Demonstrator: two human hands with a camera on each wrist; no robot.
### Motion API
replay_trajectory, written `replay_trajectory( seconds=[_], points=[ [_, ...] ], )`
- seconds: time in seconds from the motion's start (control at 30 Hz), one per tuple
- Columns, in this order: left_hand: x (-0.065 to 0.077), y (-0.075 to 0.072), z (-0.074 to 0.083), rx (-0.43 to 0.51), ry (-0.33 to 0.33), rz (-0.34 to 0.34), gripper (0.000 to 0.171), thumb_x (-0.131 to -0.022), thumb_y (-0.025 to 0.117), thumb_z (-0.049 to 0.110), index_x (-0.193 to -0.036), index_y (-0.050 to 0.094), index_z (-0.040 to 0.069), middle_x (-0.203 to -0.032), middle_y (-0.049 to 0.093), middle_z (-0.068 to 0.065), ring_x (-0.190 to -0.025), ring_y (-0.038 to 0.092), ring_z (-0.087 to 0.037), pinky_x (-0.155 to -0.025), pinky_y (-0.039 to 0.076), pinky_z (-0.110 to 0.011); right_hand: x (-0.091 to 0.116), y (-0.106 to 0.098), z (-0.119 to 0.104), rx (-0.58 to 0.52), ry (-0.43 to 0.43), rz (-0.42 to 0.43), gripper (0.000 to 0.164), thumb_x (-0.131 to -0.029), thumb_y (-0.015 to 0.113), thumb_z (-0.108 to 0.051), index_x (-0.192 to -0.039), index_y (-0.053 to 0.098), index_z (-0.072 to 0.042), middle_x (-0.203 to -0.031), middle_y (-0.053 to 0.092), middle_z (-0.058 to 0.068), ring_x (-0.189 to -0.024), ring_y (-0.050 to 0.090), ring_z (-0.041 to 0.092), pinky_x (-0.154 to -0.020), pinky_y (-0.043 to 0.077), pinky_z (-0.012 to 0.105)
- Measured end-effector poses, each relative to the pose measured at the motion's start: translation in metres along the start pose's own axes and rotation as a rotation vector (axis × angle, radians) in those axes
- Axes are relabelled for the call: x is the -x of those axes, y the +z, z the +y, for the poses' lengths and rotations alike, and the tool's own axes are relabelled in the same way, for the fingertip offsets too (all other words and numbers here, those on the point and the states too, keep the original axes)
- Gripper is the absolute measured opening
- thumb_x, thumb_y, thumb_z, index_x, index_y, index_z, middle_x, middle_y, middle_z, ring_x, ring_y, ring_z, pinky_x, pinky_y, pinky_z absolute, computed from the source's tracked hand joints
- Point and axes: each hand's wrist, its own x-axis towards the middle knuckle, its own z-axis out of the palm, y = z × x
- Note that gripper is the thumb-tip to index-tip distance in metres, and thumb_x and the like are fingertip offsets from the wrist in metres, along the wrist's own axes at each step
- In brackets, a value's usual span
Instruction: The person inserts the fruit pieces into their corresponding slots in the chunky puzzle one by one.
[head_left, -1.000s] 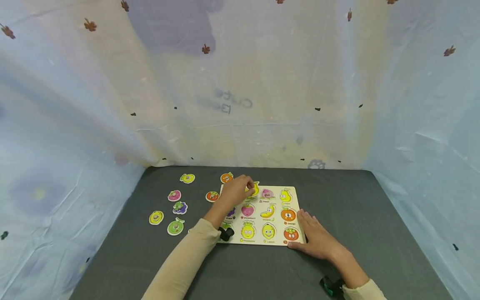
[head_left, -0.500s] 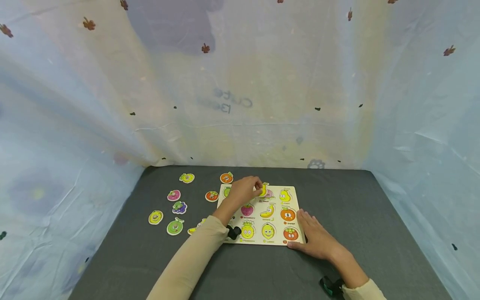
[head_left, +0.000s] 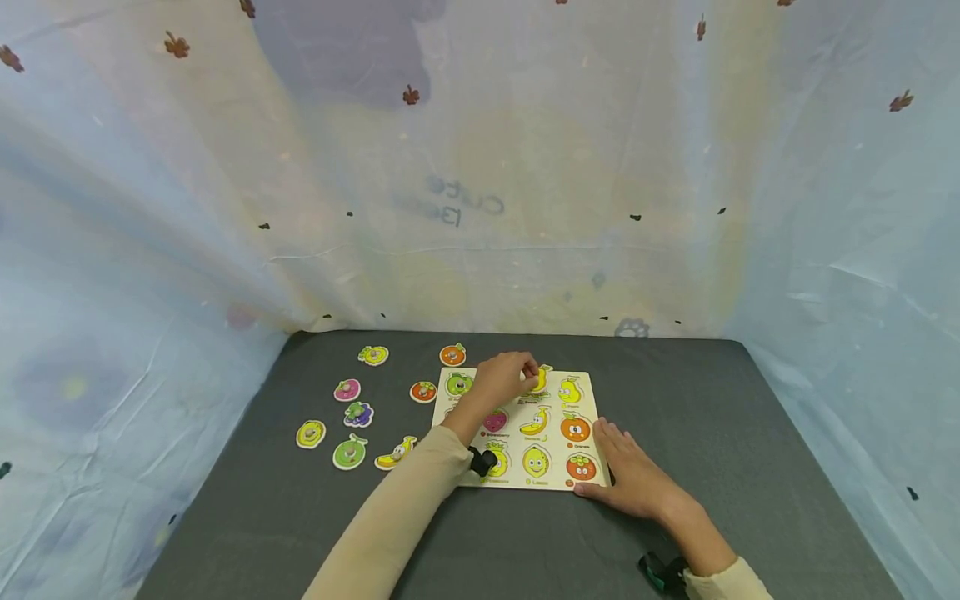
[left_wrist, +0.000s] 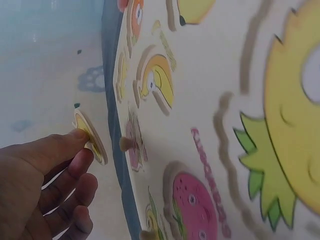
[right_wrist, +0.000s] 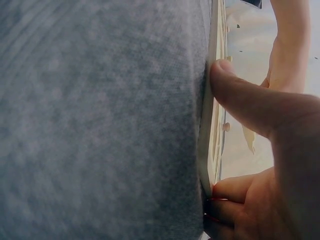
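Note:
My left hand (head_left: 504, 380) pinches a yellow pear puzzle piece (left_wrist: 90, 137) between thumb and index finger, raised over the far edge of the fruit puzzle board (head_left: 553, 482). In the head view the pear overlaps the board beside the printed pear slot (head_left: 570, 390). A pink peach piece with a knob (left_wrist: 127, 144) sits in the board below. My right hand (head_left: 633, 471) rests at the board's near right corner, fingers straight along the right edge and thumb (right_wrist: 225, 70) on the near edge.
Loose knobbed pieces lie left of the board: a banana (head_left: 395, 452), purple grapes (head_left: 358, 415), a green round fruit (head_left: 349, 452), a yellow one (head_left: 311, 434) and several others. An orange (head_left: 452, 355) lies just behind the board. Fabric walls surround the dark table (head_left: 675, 375).
My left hand has moved right over the board's far row with the pear, from near the second slot toward the pear slot. The banana piece has come into full view. My right hand stays put.

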Motion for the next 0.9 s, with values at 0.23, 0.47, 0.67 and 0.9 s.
replay_trajectory(
  seconds=[0.23, 0.47, 0.67, 0.9],
  points=[
    [-0.006, 0.010, 0.006, 0.019, 0.005, -0.002, 0.012, -0.105, 0.074, 0.035, -0.111, 0.075, 0.025, -0.103, 0.072, 0.013, -0.079, 0.062, -0.005, -0.068, 0.049, -0.028, -0.002, 0.002, 0.003, -0.002, 0.011, -0.003, 0.123, -0.089, 0.081, -0.065, -0.167, 0.020, 0.008, -0.174, 0.021, 0.028, -0.161, 0.022, 0.047, -0.129, 0.018, 0.060],
    [-0.009, 0.018, 0.011, 0.052, 0.018, 0.001, 0.011, -0.105, 0.074, 0.034, -0.111, 0.075, 0.025, -0.103, 0.073, 0.011, -0.083, 0.063, -0.005, -0.071, 0.048, -0.029, -0.003, 0.003, 0.005, -0.012, 0.009, -0.011, 0.123, -0.089, 0.080, -0.065, -0.167, 0.020, 0.008, -0.174, 0.020, 0.029, -0.161, 0.021, 0.047, -0.129, 0.017, 0.061],
    [-0.013, 0.026, 0.016, 0.067, 0.004, 0.004, 0.009, -0.105, 0.074, 0.033, -0.110, 0.075, 0.026, -0.102, 0.073, 0.012, -0.081, 0.063, -0.006, -0.071, 0.049, -0.030, -0.002, 0.002, 0.004, -0.023, 0.005, -0.008, 0.122, -0.089, 0.080, -0.065, -0.167, 0.020, 0.008, -0.174, 0.020, 0.028, -0.161, 0.021, 0.047, -0.129, 0.017, 0.061],
    [-0.018, 0.033, 0.026, 0.043, -0.016, 0.013, 0.011, -0.105, 0.073, 0.036, -0.110, 0.075, 0.026, -0.101, 0.072, 0.012, -0.083, 0.063, -0.006, -0.074, 0.051, -0.030, -0.002, 0.002, 0.005, -0.019, 0.011, -0.011, 0.122, -0.090, 0.080, -0.065, -0.168, 0.019, 0.006, -0.175, 0.019, 0.028, -0.162, 0.020, 0.047, -0.129, 0.017, 0.061]
  ],
)
